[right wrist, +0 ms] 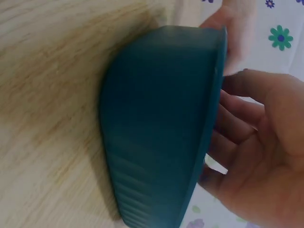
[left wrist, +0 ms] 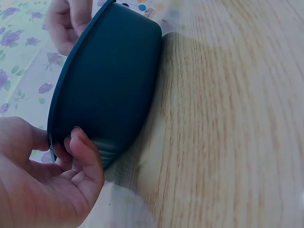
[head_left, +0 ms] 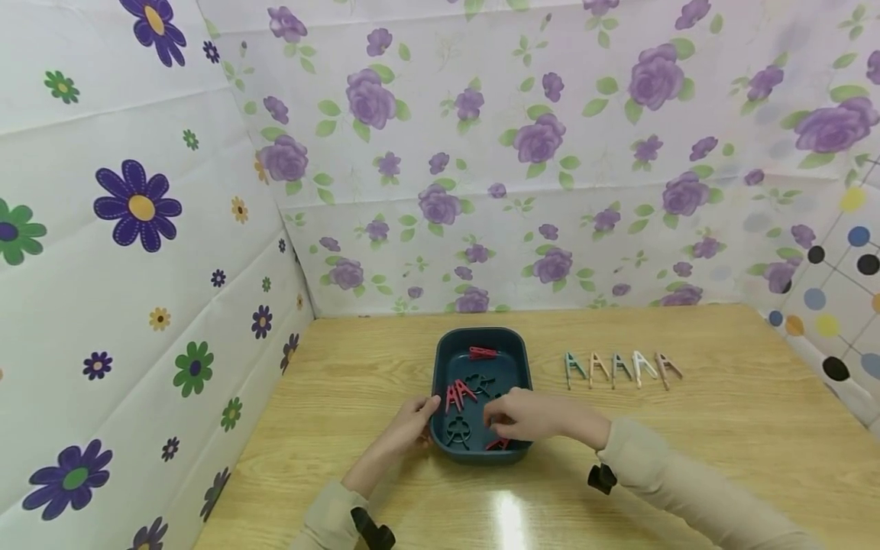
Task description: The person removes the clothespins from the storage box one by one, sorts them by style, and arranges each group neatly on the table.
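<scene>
A dark teal plastic basin (head_left: pixel 474 458) sits on the table. My left hand (head_left: pixel 411 424) grips its left rim, the thumb on top and the fingers curled against the outer wall (left wrist: pixel 109 71). Over the right side of the basin, my right hand (head_left: pixel 525 415) reaches inside with bent fingers; the basin wall (right wrist: pixel 156 109) hides its fingertips in the right wrist view. Inside lie a pair of red clothespins (head_left: pixel 462 392), another red clothespin (head_left: pixel 483 353) at the back, and a red piece (head_left: pixel 498 444) below the right hand. Dark ring-shaped clips (head_left: pixel 458 432) lie there too.
Right of the basin, several clothespins stand in a row on the wooden table (head_left: pixel 722 428): teal (head_left: pixel 574 368), peach (head_left: pixel 600 368), grey-blue (head_left: pixel 622 368), white (head_left: pixel 644 367) and dusty pink (head_left: pixel 667 368). Flowered cloth (head_left: pixel 440 252) hangs behind the table and on the left.
</scene>
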Demonstrator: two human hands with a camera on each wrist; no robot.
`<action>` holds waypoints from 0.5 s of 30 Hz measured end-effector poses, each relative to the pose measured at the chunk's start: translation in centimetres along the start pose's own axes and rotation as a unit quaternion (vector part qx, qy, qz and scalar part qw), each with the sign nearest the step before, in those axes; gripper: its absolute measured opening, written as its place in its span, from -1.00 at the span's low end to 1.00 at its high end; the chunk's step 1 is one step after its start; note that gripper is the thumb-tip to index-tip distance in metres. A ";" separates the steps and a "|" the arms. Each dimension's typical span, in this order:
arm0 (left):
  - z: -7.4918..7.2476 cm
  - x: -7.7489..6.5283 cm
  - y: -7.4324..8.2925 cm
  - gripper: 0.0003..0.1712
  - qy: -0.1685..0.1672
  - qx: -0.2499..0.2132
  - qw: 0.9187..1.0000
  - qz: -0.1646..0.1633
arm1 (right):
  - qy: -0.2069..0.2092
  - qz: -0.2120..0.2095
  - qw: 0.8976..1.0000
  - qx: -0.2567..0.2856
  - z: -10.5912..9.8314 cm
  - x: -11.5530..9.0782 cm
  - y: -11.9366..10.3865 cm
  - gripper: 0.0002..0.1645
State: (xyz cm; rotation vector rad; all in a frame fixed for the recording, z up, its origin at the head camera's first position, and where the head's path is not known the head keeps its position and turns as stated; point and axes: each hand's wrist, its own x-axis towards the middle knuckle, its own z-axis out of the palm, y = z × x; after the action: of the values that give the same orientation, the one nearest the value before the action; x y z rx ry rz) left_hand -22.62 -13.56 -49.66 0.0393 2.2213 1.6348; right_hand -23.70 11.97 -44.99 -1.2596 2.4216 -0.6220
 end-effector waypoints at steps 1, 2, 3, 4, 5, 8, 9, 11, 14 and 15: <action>0.0 0.0 0.0 -0.45 0.000 -0.001 1.000 0.000 | -0.013 0.006 1.000 -0.001 0.2 0.1 -0.1 -0.79; 0.0 0.0 0.1 -0.44 0.001 -0.002 1.000 0.000 | -0.025 0.011 1.000 -0.003 0.4 0.2 -0.1 -0.78; 0.0 0.0 0.1 -0.44 0.000 -0.002 1.000 -0.001 | -0.035 0.017 0.999 -0.006 0.7 0.3 -0.1 -0.77; 0.0 0.0 0.1 -0.43 0.000 0.000 1.000 -0.001 | -0.043 0.024 0.999 -0.010 0.9 0.3 -0.2 -0.77; 0.0 0.0 0.1 -0.43 -0.001 0.001 1.000 -0.001 | -0.051 0.031 0.998 -0.016 1.1 0.4 -0.3 -0.77; -0.1 0.0 0.1 -0.41 -0.004 0.005 1.000 0.001 | -0.062 0.049 0.996 -0.028 1.4 0.7 -0.5 -0.77; -0.1 0.0 0.1 -0.41 -0.004 0.006 1.000 0.001 | -0.063 0.054 0.996 -0.031 1.5 0.7 -0.6 -0.77; -0.1 -0.1 0.1 -0.40 -0.004 0.007 1.000 0.003 | -0.062 0.062 0.995 -0.038 1.5 0.9 -0.7 -0.79; -0.1 0.0 0.0 -0.40 -0.004 0.009 1.000 0.006 | -0.057 0.070 0.995 -0.046 1.6 1.2 -0.8 -0.81; -0.1 0.0 0.0 -0.41 -0.003 0.009 1.000 0.008 | -0.053 0.071 0.995 -0.049 1.6 1.3 -0.8 -0.82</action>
State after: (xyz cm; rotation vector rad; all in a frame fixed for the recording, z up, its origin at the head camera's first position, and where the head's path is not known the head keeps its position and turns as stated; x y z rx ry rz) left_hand -22.65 -13.68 -49.65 0.0668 2.2363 1.6199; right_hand -23.04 10.13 -46.04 -1.1150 2.4526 -0.3916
